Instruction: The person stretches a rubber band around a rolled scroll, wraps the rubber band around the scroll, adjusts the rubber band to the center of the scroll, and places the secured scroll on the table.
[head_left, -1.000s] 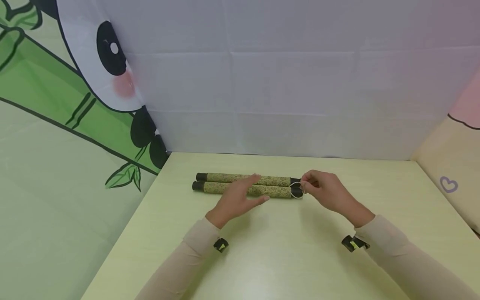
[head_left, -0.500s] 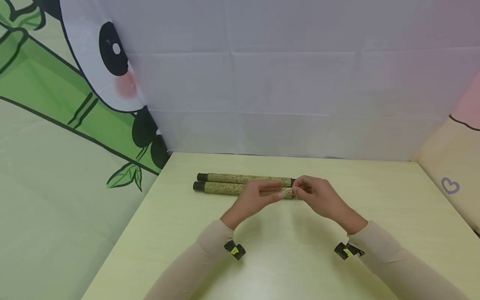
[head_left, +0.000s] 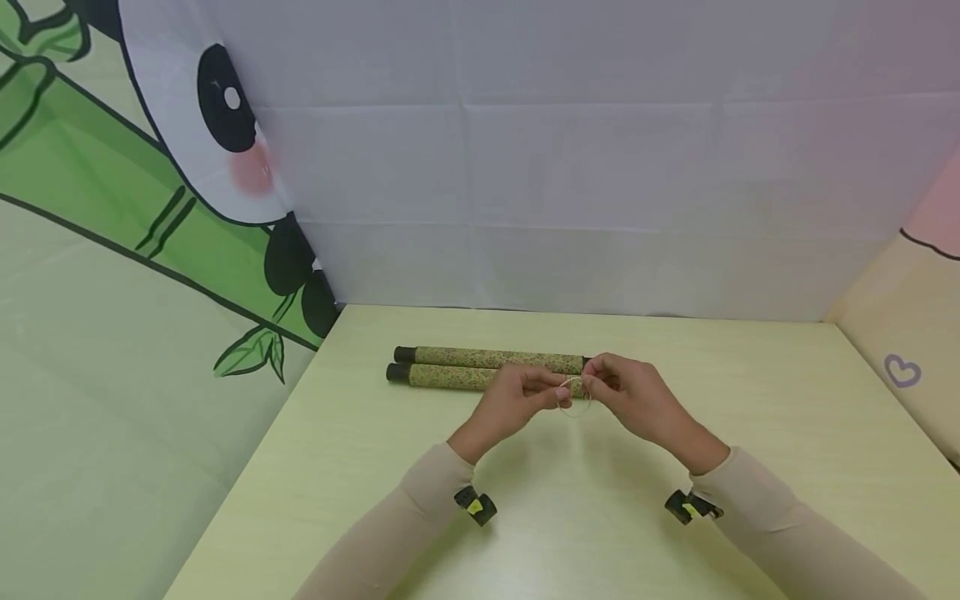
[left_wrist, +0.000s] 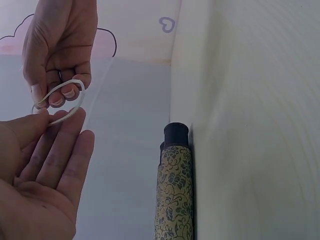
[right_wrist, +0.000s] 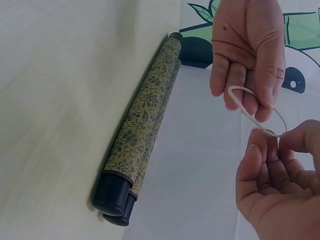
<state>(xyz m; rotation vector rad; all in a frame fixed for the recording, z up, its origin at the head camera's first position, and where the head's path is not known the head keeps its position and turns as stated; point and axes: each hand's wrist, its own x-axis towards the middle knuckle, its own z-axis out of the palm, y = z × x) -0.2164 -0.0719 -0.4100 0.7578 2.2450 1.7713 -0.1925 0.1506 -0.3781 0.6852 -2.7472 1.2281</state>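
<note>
A thin white rubber band (right_wrist: 241,105) is stretched into a loop between both hands, in front of the rolls. My left hand (head_left: 513,402) pinches one side of it between thumb and fingertips. The other side is held by the thumb and forefinger of my right hand (head_left: 633,400). Two long slim rolls, like scrolls, lie side by side on the table behind the hands. Dark floral pattern on gold covers the front roll (right_wrist: 142,120) and the back roll (head_left: 465,357), and both have black ends. In the head view the hands hide part of their right ends.
The pale yellow table (head_left: 570,525) stretches around the rolls. A whitish cloth backdrop (head_left: 540,183) rises at its far edge. Printed cloths with a panda and bamboo (head_left: 150,192) and a heart (head_left: 902,371) flank it. Small black cameras (head_left: 476,506) sit on both wrists.
My right hand has drawn the rubber band leftward and off the rolls' right end. My left hand has moved right from over the rolls and now pinches the band as well.
</note>
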